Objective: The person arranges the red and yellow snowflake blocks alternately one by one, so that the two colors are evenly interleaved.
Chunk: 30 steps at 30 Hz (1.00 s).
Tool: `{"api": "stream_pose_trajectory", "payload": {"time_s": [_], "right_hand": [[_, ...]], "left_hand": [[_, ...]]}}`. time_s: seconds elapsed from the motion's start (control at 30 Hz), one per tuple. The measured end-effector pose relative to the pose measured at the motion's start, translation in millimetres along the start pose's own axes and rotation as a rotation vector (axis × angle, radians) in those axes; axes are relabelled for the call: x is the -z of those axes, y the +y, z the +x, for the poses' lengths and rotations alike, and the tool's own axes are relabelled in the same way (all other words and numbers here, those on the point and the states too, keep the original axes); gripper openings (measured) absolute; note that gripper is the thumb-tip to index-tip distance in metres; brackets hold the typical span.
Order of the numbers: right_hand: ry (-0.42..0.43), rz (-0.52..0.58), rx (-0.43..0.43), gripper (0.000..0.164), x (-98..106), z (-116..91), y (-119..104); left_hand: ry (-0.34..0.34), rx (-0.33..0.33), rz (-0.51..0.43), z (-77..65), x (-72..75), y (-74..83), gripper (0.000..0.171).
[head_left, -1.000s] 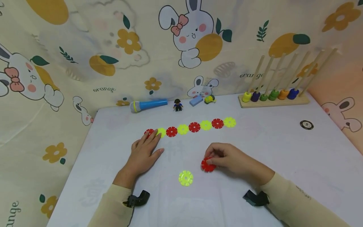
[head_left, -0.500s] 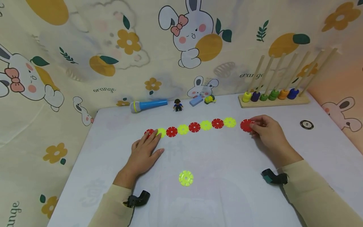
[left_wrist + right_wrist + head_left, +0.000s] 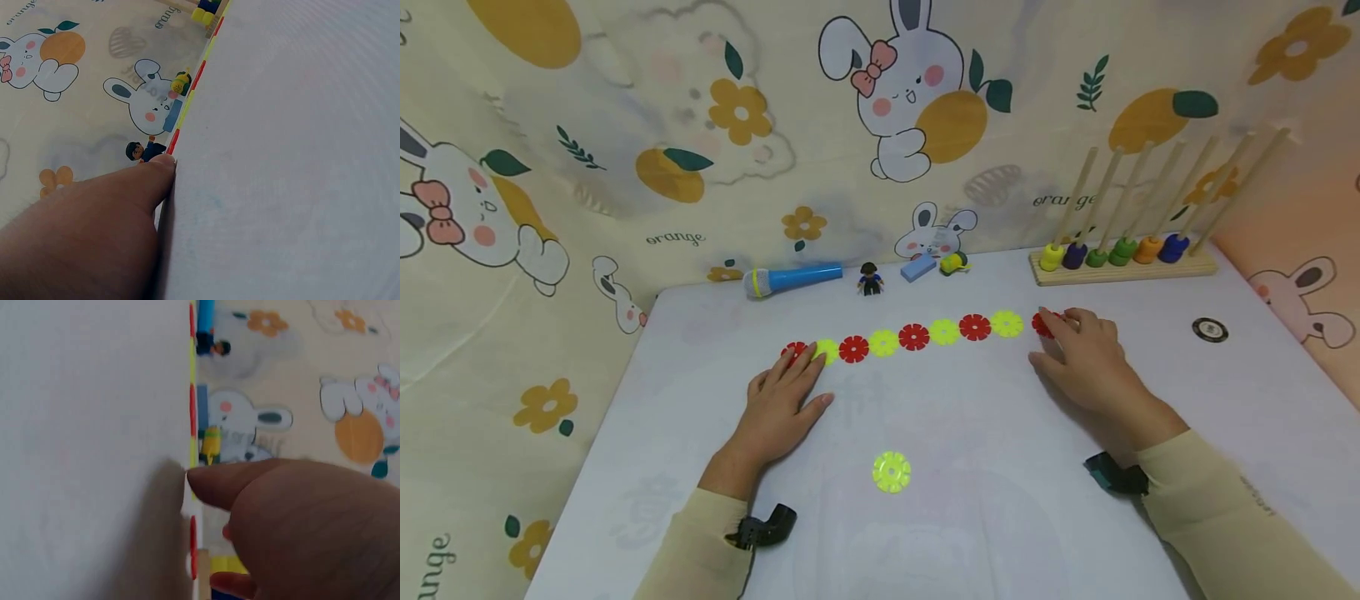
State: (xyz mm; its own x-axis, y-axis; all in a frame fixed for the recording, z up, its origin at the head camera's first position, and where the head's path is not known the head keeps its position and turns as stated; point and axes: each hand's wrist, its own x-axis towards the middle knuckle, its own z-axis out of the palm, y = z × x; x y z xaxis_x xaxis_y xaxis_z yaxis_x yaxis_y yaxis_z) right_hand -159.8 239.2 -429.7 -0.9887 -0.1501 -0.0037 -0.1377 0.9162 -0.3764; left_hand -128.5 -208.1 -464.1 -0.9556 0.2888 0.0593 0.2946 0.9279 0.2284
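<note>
A row of notched plastic snowflake discs, alternating red [image 3: 913,337] and yellow-green [image 3: 945,332], runs across the white table. My left hand [image 3: 778,412] rests at the row's left end, its fingertips on a red disc [image 3: 791,351] and the yellow-green disc [image 3: 827,350] beside it. My right hand [image 3: 1090,362] touches another red disc [image 3: 1041,323] with its fingertips, the thumb spread away from it. That disc lies flat, a small gap to the right of the row's last yellow-green disc [image 3: 1007,324]. A single yellow-green disc [image 3: 891,472] lies nearer the front, between my arms.
Along the back lie a toy microphone [image 3: 793,277], a small figure [image 3: 870,279], a blue block [image 3: 918,267] and a yellow-green toy [image 3: 954,264]. A wooden peg rack [image 3: 1123,275] with coloured beads stands back right. A black round token [image 3: 1211,330] lies at right.
My right hand carried the red disc from the front middle to beyond the row's right end, and its pinch has loosened into fingertips resting on it. The left hand stayed put.
</note>
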Motion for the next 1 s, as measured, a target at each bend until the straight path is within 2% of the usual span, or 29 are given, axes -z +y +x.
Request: {"api": "stream_pose_trajectory", "payload": {"time_s": [0.07,0.17,0.33,0.53,1.0], "right_hand": [[-0.006,-0.064,0.002,0.079,-2.2,-1.9,-4.3],[-0.036,-0.100,0.014,0.083,-4.1,-3.0,-7.6],[-0.098,-0.067,0.035,0.088,-5.0,-0.9,-6.6],[-0.086,0.008,0.048,0.094,-7.2,1.7,-2.6],[-0.132,-0.036,0.068,0.091,-6.1,1.1,-2.8]], "left_hand": [[0.003,-0.004,-0.002,0.2,-0.2,-0.5,0.071],[0.003,-0.003,-0.001,0.3,-0.3,-1.2,0.071],[0.005,-0.003,0.001,0.8,-0.8,-1.6,0.071],[-0.002,-0.001,0.003,0.9,-1.4,-1.8,0.072],[0.001,-0.007,-0.004,0.7,-1.9,-2.7,0.071]]}}
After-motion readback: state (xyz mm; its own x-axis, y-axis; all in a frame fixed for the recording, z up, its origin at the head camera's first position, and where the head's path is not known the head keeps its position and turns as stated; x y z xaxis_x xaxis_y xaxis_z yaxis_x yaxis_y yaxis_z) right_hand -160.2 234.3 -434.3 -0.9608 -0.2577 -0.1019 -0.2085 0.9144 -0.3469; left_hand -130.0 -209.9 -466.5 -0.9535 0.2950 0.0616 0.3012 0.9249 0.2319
